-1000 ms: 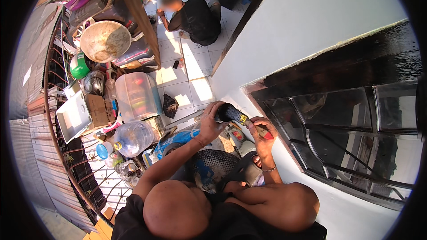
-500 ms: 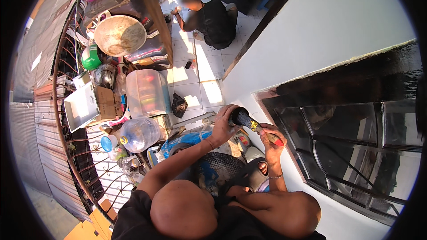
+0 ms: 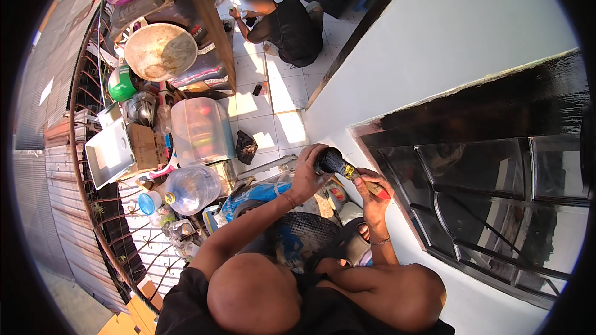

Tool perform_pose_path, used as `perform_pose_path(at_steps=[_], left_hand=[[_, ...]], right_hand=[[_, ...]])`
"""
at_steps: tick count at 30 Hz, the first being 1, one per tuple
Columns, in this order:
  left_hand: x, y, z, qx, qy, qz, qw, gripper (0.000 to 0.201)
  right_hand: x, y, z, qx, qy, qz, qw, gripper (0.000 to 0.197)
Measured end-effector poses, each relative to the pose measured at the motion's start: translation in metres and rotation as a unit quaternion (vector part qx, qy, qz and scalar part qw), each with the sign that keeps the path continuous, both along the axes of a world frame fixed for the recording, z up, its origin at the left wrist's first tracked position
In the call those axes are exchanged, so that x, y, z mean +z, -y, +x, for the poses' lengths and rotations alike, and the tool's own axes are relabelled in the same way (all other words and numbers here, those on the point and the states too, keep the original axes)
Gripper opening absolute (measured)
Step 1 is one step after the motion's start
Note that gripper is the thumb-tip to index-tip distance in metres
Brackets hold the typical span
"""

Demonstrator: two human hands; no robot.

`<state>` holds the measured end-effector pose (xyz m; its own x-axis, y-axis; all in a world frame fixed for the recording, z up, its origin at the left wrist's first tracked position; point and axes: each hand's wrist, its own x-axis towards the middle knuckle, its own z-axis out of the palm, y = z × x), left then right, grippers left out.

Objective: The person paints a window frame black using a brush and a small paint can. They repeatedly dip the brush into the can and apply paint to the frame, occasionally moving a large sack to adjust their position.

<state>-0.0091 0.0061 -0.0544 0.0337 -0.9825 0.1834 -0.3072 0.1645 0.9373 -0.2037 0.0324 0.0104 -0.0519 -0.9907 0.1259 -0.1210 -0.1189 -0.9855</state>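
Observation:
My left hand [image 3: 305, 175] is wrapped round a small dark container [image 3: 325, 161] with black paint in it. In my right hand [image 3: 374, 206] is a paintbrush [image 3: 349, 172], held by its wooden, red-ended handle. Its black-coated bristles rest at the container's mouth, partly inside it. Both hands are raised in front of my bent knees. To the right is a black-painted window frame [image 3: 472, 125] with glass panes, its upper bar showing ragged paint edges on the white wall [image 3: 447, 31].
Another person [image 3: 288, 31] in dark clothes crouches on the tiled floor [image 3: 251, 71] ahead. At left stand a clear water jug [image 3: 192, 189], a plastic tub [image 3: 202, 130], a large pan [image 3: 160, 53] and a curved metal railing [image 3: 76, 130]. A black plastic bag [image 3: 246, 147] lies beyond my hands.
The view has shifted slightly. The brush has tipped a little within the container's mouth while both hands keep their holds. The other person's hands have moved.

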Motion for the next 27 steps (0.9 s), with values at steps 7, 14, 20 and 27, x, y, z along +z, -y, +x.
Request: perform_pose_path(at_steps=[7,14,20,27], left_hand=[[0.002,0.002,-0.003,0.032,-0.012,0.028,0.999,0.065],[-0.001,0.006,-0.007,0.018,-0.033,0.041,0.998,0.067],[-0.009,0.002,0.009,0.049,-0.048,0.058,0.996,0.068],[-0.037,-0.023,0.04,0.105,0.039,0.02,0.993,0.069]], right_hand=[[-0.023,-0.002,-0.003,-0.083,0.237,0.09,0.964,0.01],[-0.035,0.003,-0.02,-0.085,0.372,0.07,0.922,0.013],[-0.003,0.031,-0.039,-0.183,-0.04,-0.052,0.981,0.01],[-0.005,0.076,-0.044,-0.027,-0.473,-0.343,0.811,0.008]])
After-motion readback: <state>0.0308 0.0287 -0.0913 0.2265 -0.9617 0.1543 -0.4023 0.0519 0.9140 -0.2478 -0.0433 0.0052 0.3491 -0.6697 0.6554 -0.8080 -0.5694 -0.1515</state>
